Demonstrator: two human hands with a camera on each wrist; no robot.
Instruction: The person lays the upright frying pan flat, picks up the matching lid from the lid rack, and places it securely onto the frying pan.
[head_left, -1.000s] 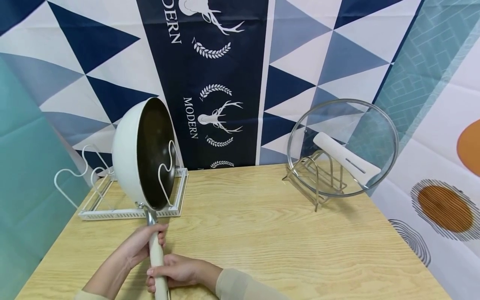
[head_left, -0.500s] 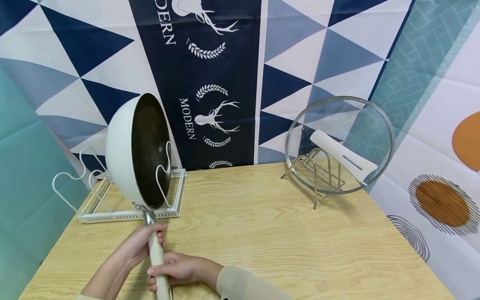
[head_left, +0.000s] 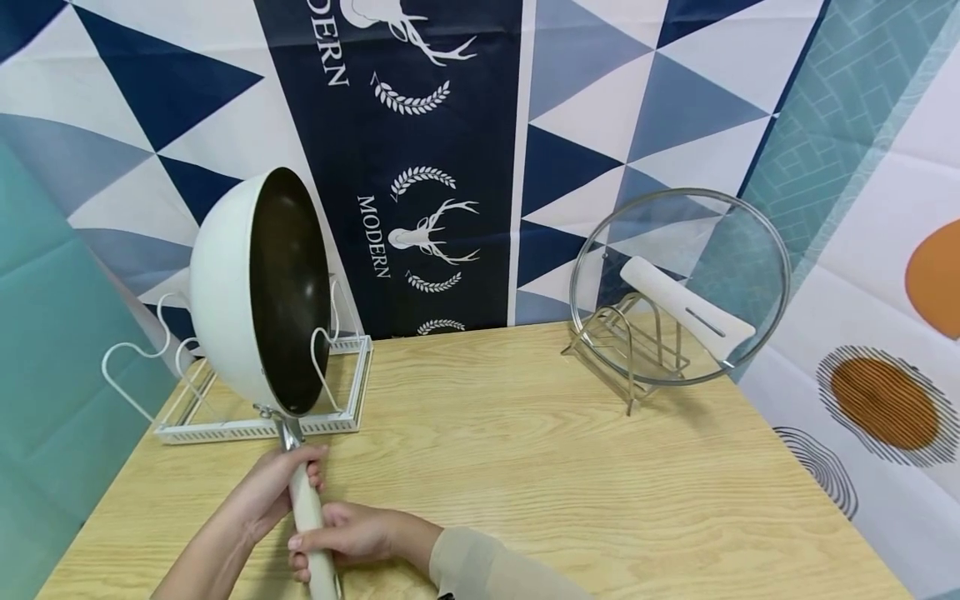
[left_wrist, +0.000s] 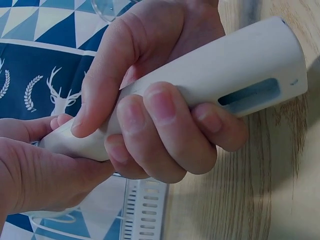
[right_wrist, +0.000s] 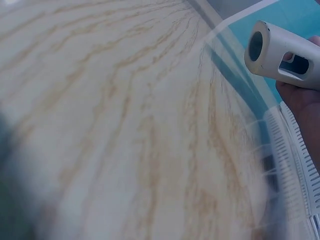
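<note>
A wok, white outside and dark inside, stands on edge over the white rack at the left in the head view. Its pale handle points toward me. My left hand grips the handle near the metal neck. Lower down, my right hand is wrapped round it, thumb on top. In the left wrist view the right hand's curled fingers lie round the handle, whose slotted end sticks out past them. Whether the wok touches the rack is hard to tell.
A clear glass lid with a white grip leans in a metal wire stand at the back right. White wavy wires rise from the rack. A patterned backdrop hangs behind the wooden table.
The wok has shifted up and to the left relative to the rack. Both hands keep their grip on the handle and move slightly with it. The lid stays in its stand.
</note>
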